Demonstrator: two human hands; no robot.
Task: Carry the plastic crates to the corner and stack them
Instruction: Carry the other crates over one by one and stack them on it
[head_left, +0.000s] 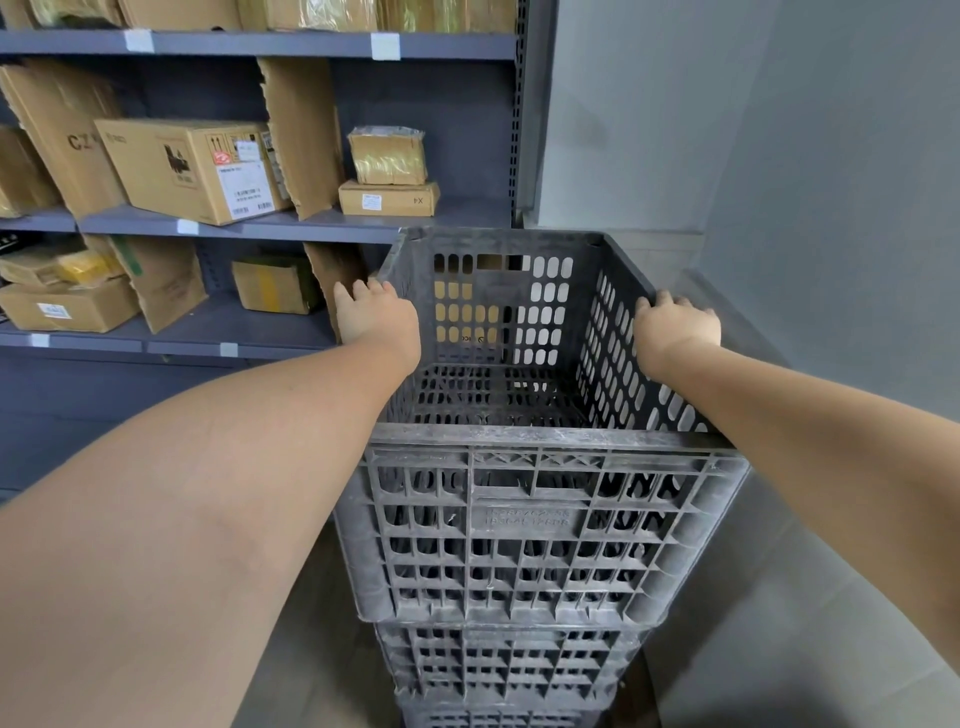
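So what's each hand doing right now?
Left hand: closed on the top crate, left rim.
Right hand: closed on its right rim.

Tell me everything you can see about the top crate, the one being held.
The top crate is dark grey, scuffed plastic, with slotted walls, a ribbed front and a perforated floor. It is open-topped, empty and upright, sitting on a stack of similar crates in the corner beside the shelves. The left hand grips its left rim and the right hand its right rim.
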